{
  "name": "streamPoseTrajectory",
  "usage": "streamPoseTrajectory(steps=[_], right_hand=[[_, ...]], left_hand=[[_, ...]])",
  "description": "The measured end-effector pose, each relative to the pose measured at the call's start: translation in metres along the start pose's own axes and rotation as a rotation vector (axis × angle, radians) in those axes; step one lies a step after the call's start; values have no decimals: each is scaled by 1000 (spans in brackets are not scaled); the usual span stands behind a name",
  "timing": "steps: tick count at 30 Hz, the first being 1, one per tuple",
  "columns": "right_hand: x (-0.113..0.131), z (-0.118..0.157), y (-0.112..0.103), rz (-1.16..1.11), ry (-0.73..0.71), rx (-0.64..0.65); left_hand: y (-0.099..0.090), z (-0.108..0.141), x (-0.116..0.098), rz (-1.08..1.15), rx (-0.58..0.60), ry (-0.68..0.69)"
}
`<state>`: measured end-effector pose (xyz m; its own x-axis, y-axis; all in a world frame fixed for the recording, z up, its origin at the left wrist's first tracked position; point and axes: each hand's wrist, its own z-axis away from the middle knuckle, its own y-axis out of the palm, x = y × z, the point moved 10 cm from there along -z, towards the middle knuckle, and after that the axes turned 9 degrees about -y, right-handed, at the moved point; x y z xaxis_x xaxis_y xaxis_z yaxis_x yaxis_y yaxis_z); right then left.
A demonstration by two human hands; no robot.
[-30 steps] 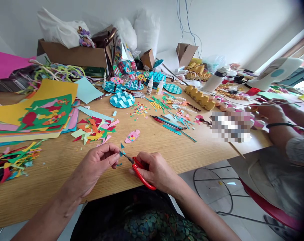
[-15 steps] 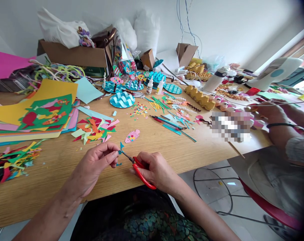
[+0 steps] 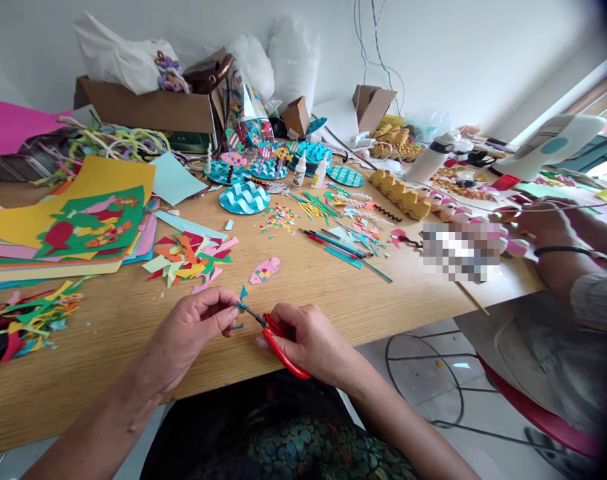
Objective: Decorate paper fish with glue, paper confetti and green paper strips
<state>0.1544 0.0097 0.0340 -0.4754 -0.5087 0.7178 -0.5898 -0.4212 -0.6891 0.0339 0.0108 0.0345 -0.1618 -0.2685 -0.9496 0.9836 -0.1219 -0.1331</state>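
Observation:
My left hand (image 3: pixel 201 333) pinches a small piece of blue paper (image 3: pixel 243 293) between thumb and fingers. Wrapped round the red handles of the scissors (image 3: pixel 283 350) is my right hand (image 3: pixel 311 340); the blades point left and meet the blue paper at my left fingertips. Beyond my hands a pink paper fish (image 3: pixel 264 271) with coloured dots lies flat on the wooden table (image 3: pixel 193 413). A small blue scrap lies under the blades.
Paper scraps (image 3: pixel 191 257) lie left of the fish, with coloured sheets (image 3: pixel 88 220) farther left. Pencils (image 3: pixel 336 245), glue bottles (image 3: pixel 299 170) and egg-carton strips (image 3: pixel 401 195) spread beyond. Another person's hands (image 3: pixel 548 223) work at the right.
The scissors have shifted very slightly left and down, their blades still at the blue paper. My left hand has hardly moved.

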Motion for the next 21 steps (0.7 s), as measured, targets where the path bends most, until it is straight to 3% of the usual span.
streamPoseTrajectory(steps=[21], right_hand=[[-1,2,1,-18,20,24]], left_hand=[[-5,2,8,-71,37,-7]])
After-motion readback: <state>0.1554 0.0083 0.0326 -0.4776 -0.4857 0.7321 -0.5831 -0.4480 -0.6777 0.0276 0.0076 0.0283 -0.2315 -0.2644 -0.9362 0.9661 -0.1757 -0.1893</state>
